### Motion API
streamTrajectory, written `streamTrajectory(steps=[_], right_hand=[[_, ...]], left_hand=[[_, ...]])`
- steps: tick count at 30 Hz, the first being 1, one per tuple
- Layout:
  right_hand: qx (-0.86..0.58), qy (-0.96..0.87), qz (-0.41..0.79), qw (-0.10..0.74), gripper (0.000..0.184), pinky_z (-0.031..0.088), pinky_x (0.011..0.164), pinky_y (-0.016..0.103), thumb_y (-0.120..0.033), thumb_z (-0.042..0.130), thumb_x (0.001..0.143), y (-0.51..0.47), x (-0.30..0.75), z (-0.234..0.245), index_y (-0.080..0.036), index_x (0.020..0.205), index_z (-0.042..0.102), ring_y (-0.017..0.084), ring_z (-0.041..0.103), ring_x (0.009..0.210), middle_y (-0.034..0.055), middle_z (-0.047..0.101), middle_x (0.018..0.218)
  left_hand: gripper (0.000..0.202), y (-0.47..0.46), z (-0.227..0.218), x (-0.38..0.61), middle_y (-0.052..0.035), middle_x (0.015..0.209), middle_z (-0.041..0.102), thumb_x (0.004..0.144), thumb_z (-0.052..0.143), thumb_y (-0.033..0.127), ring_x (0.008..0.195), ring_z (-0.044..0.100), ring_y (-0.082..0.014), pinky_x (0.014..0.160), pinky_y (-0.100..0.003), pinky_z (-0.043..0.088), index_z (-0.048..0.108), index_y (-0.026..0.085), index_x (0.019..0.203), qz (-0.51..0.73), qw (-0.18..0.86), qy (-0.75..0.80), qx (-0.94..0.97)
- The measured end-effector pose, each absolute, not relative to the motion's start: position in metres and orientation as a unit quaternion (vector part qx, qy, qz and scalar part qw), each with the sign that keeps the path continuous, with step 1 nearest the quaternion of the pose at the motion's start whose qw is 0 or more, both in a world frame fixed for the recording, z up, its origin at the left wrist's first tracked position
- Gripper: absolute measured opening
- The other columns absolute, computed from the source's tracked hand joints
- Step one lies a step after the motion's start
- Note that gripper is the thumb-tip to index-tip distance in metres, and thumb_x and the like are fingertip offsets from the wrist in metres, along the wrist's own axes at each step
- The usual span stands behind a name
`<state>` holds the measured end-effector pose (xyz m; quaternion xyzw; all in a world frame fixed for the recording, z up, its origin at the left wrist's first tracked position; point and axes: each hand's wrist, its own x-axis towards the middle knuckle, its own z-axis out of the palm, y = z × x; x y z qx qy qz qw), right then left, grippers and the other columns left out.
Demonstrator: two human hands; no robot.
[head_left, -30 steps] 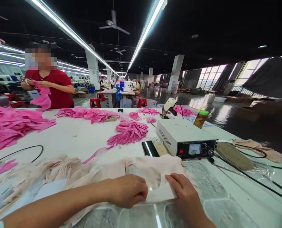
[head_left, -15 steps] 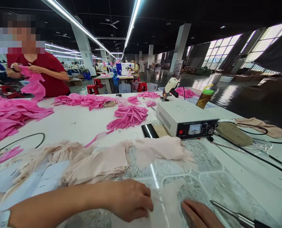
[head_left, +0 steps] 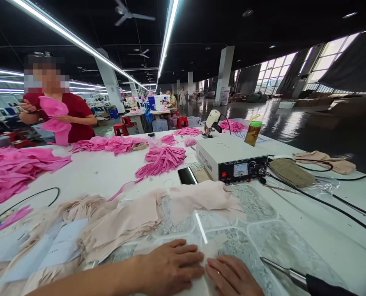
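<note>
My left hand (head_left: 170, 267) lies flat with fingers stretched out on a pale fabric piece (head_left: 209, 246) at the table's near edge. My right hand (head_left: 232, 276) rests beside it, fingers flat, the two fingertips almost touching. Both press the thin piece onto a clear sheet over grey lace patterns (head_left: 253, 230). A heap of beige fabric pieces (head_left: 130, 218) lies just beyond my hands. A metal-tipped tool with a black handle (head_left: 296, 277) lies to the right of my right hand.
A white control box with a dial (head_left: 232, 158) stands mid-table, black cables (head_left: 318, 201) running right. A phone (head_left: 186, 175), pink fabric piles (head_left: 164, 158) and a green-lidded bottle (head_left: 252, 132) lie further back. A person in red (head_left: 62, 115) holds pink fabric at far left.
The pale piece came off the heap toward me onto the clear sheet. My left hand uncurled and both hands now lie flat on it. The view shifted slightly.
</note>
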<state>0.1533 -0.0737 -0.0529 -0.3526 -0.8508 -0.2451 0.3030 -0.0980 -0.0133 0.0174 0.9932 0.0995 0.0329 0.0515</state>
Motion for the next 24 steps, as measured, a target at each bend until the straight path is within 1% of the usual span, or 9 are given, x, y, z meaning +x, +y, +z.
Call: streamTrajectory(steps=[2, 6, 8, 12, 14, 17, 18, 21, 24], right_hand=[[-0.386, -0.834, -0.249, 0.306, 0.034, 0.053, 0.083, 0.027, -0.020, 0.044, 0.087, -0.059, 0.156, -0.052, -0.027, 0.116, 0.060, 0.015, 0.063, 0.098, -0.0046, 0.068, 0.110], [-0.504, -0.759, -0.253, 0.325, 0.043, 0.056, 0.071, 0.042, -0.028, 0.040, 0.091, -0.049, 0.174, -0.051, -0.010, 0.128, 0.050, 0.029, 0.063, 0.098, 0.0165, 0.063, 0.116], [-0.503, -0.765, -0.236, 0.326, 0.044, 0.055, 0.076, 0.040, -0.029, 0.039, 0.092, -0.054, 0.178, -0.050, -0.012, 0.132, 0.047, 0.028, 0.061, 0.103, 0.0148, 0.062, 0.119], [-0.353, -0.852, -0.230, 0.311, 0.039, 0.050, 0.088, 0.025, -0.021, 0.044, 0.089, -0.061, 0.169, -0.051, -0.031, 0.125, 0.054, 0.014, 0.061, 0.103, -0.0038, 0.067, 0.112], [-0.363, -0.841, -0.245, 0.317, 0.037, 0.051, 0.085, 0.028, -0.025, 0.044, 0.090, -0.059, 0.167, -0.053, -0.028, 0.125, 0.056, 0.017, 0.063, 0.099, -0.0006, 0.068, 0.111], [-0.473, -0.779, -0.254, 0.325, 0.045, 0.054, 0.079, 0.041, -0.029, 0.042, 0.091, -0.057, 0.173, -0.056, -0.007, 0.130, 0.050, 0.031, 0.061, 0.104, 0.0180, 0.061, 0.120], [-0.488, -0.770, -0.247, 0.327, 0.047, 0.053, 0.080, 0.043, -0.029, 0.041, 0.091, -0.058, 0.176, -0.056, -0.006, 0.132, 0.047, 0.032, 0.060, 0.106, 0.0197, 0.058, 0.123], [-0.443, -0.808, -0.194, 0.336, 0.045, 0.052, 0.087, 0.036, -0.025, 0.045, 0.090, -0.062, 0.178, -0.060, -0.018, 0.134, 0.046, 0.026, 0.058, 0.111, 0.0090, 0.059, 0.126], [-0.369, -0.846, -0.154, 0.353, 0.037, 0.053, 0.085, 0.025, -0.023, 0.054, 0.087, -0.065, 0.173, -0.073, -0.026, 0.124, 0.057, 0.018, 0.064, 0.101, 0.0000, 0.067, 0.114]], left_hand=[[0.033, -0.012, 0.018, -0.097, -0.0052, 0.136, 0.051, 0.096, 0.048, 0.031, 0.126, 0.047, -0.0218, 0.109, -0.035, 0.033, 0.047, 0.018, 0.126, 0.030, 0.056, 0.100, 0.993], [0.031, -0.009, 0.016, -0.098, -0.0053, 0.135, 0.052, 0.096, 0.047, 0.031, 0.127, 0.046, -0.0209, 0.109, -0.035, 0.032, 0.048, 0.019, 0.126, 0.033, 0.083, 0.095, 0.991], [0.031, -0.008, 0.017, -0.098, -0.0051, 0.135, 0.052, 0.097, 0.047, 0.031, 0.128, 0.045, -0.0206, 0.110, -0.035, 0.031, 0.049, 0.020, 0.125, 0.033, 0.094, 0.096, 0.990], [0.028, -0.007, 0.021, -0.095, -0.0063, 0.133, 0.053, 0.097, 0.048, 0.031, 0.126, 0.046, -0.0202, 0.109, -0.033, 0.032, 0.051, 0.019, 0.122, 0.024, 0.105, 0.097, 0.989], [0.027, -0.007, 0.024, -0.093, -0.0070, 0.132, 0.054, 0.096, 0.048, 0.029, 0.126, 0.047, -0.0203, 0.108, -0.032, 0.033, 0.052, 0.018, 0.120, 0.021, 0.109, 0.092, 0.990], [0.026, -0.007, 0.026, -0.093, -0.0061, 0.132, 0.055, 0.095, 0.050, 0.028, 0.126, 0.047, -0.0199, 0.108, -0.031, 0.033, 0.053, 0.019, 0.119, 0.019, 0.111, 0.094, 0.989], [0.026, -0.007, 0.027, -0.093, -0.0057, 0.131, 0.055, 0.095, 0.050, 0.029, 0.126, 0.047, -0.0196, 0.108, -0.031, 0.033, 0.053, 0.018, 0.119, 0.018, 0.109, 0.094, 0.989], [0.024, -0.008, 0.028, -0.091, -0.0060, 0.131, 0.056, 0.096, 0.049, 0.029, 0.125, 0.048, -0.0194, 0.109, -0.032, 0.033, 0.055, 0.017, 0.116, 0.021, 0.101, 0.093, 0.990], [0.022, -0.007, 0.027, -0.083, -0.0075, 0.129, 0.057, 0.098, 0.044, 0.024, 0.125, 0.048, -0.0187, 0.110, -0.033, 0.031, 0.055, 0.016, 0.116, 0.036, 0.088, 0.100, 0.991]])
